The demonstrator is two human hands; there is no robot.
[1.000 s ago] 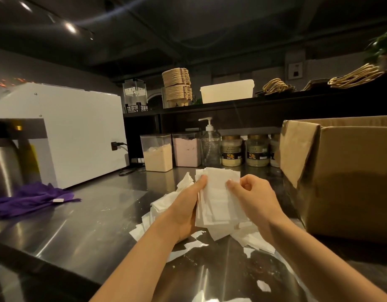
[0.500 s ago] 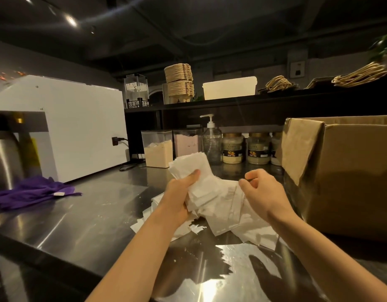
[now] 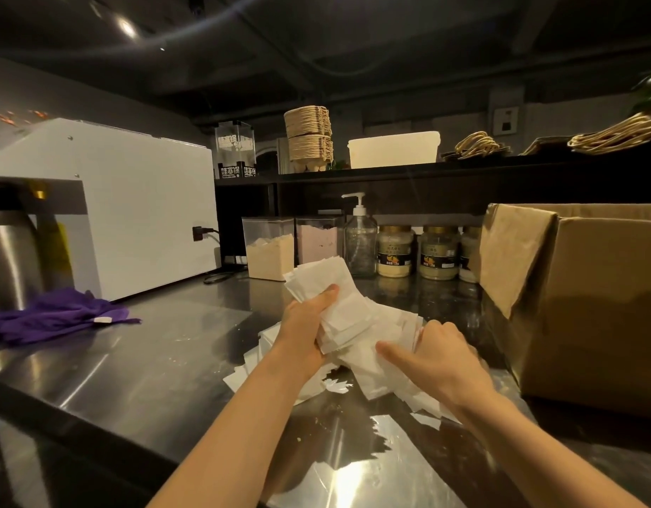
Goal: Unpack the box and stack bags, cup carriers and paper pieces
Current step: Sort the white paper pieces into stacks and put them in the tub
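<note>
**Holding a Sheaf of White Paper Over the Steel Counter**

Our left hand [image 3: 306,320] gripped a paper bundle [image 3: 316,280], thumb laid across the front and fingers wrapped behind. The thin, matte, rectangular sheets fanned up out of the grip with their corners out of line. Our right hand [image 3: 439,357] lay lower, on the loose paper pieces [image 3: 370,377] heaped on the counter [image 3: 133,361]. Its fingers were curled over the far edge of a fanned row of sheets, and its thumb was stretched flat along them. The two lots of paper touched between our hands. A few small white scraps [image 3: 333,384] with ragged edges lay flat on the brushed steel, which was glossy and threw back a bright patch of light near us.

Just beside our right hand stood the cardboard box [image 3: 591,306], dull brown, with one flap folded down over its near corner. We could not see inside it.

On the dark shelf behind, the cup carriers [image 3: 309,137] sat in two ribbed stacks of tan moulded pulp. Further right lay the bags [image 3: 476,144], flat, with looped handles of twisted paper cord. A white rectangular plastic tub [image 3: 392,148] stood between them.

Under the shelf we saw square clear canisters [image 3: 269,249] of pale and pink powder, a clear pump bottle [image 3: 360,243], and round jars [image 3: 395,251] with gold lids. To the left stood a smooth, white, boxy machine [image 3: 133,214], with a crumpled purple cloth [image 3: 56,317] on the counter in front of it.
</note>
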